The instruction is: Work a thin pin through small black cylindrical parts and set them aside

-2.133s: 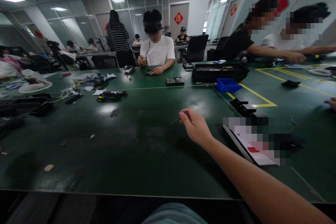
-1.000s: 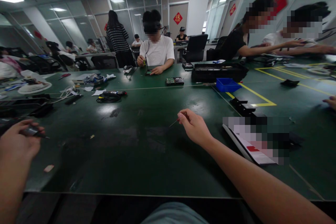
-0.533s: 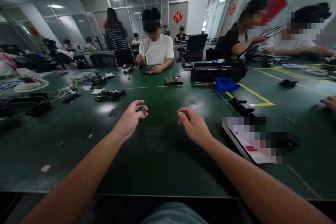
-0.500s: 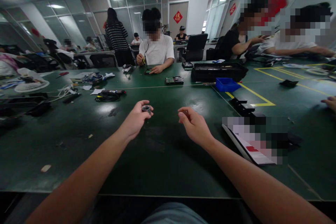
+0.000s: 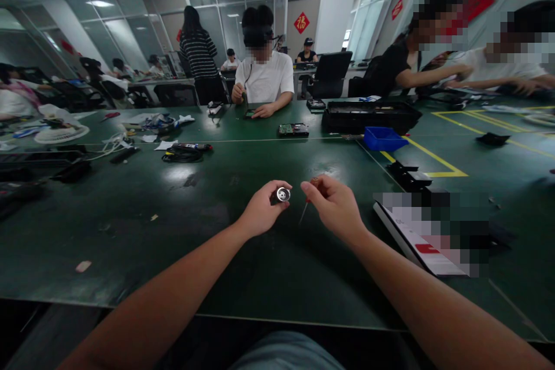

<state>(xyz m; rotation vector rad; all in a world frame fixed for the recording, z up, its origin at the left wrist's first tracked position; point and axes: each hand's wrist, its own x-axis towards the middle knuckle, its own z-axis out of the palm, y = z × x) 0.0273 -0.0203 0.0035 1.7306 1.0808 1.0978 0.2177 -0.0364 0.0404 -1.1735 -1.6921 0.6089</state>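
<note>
Green worktop [image 5: 151, 237], past near edge: left hand [image 5: 262, 208] curls round metal cylinder [image 5: 283, 195], right hand [image 5: 338, 202] pinches thin-shafted tool [image 5: 304, 210], narrow gap between.

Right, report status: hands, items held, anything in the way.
Left hand: grip on metal-rimmed round part, rim facing camera. Right hand: thin-shafted tool held, not touching the part. Blue bin beyond, not between hands.
</note>
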